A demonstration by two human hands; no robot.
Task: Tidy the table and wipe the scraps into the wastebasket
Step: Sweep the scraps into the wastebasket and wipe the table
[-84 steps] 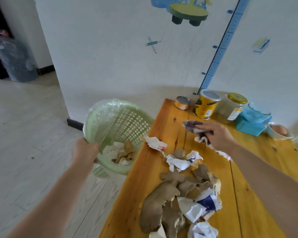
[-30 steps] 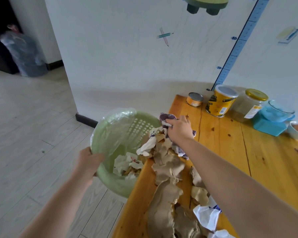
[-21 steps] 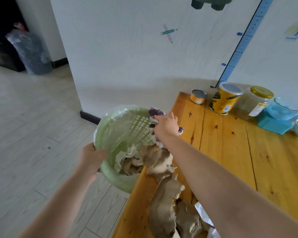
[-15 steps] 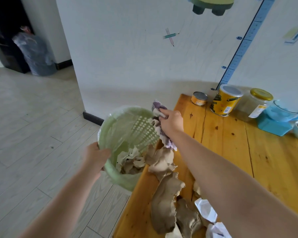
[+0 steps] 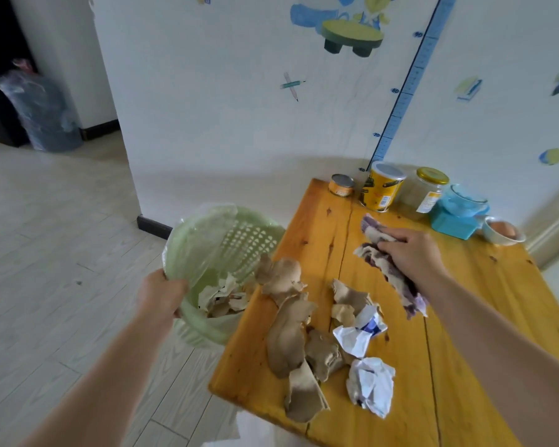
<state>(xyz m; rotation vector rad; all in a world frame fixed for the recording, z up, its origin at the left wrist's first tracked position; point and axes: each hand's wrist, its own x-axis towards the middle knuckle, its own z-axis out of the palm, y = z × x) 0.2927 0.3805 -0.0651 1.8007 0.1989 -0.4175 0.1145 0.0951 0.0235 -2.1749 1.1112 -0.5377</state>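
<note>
A white wall (image 5: pixel 223 108) bears cartoon stickers (image 5: pixel 352 37) and a blue height chart (image 5: pixel 402 104) above pale plank flooring (image 5: pixel 46 253).

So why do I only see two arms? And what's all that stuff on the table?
The camera sits on the person's head and looks down, so only their own arms show. There is no robot, just bare hands. The left hand grips the rim of a green wastebasket, held beside the edge of the wooden table. The right hand holds a purple and white cloth over the table. Near that edge lie brown torn scraps and crumpled white paper; some scraps are already in the basket. At the back stand a small tin, a yellow can and a jar.
</note>
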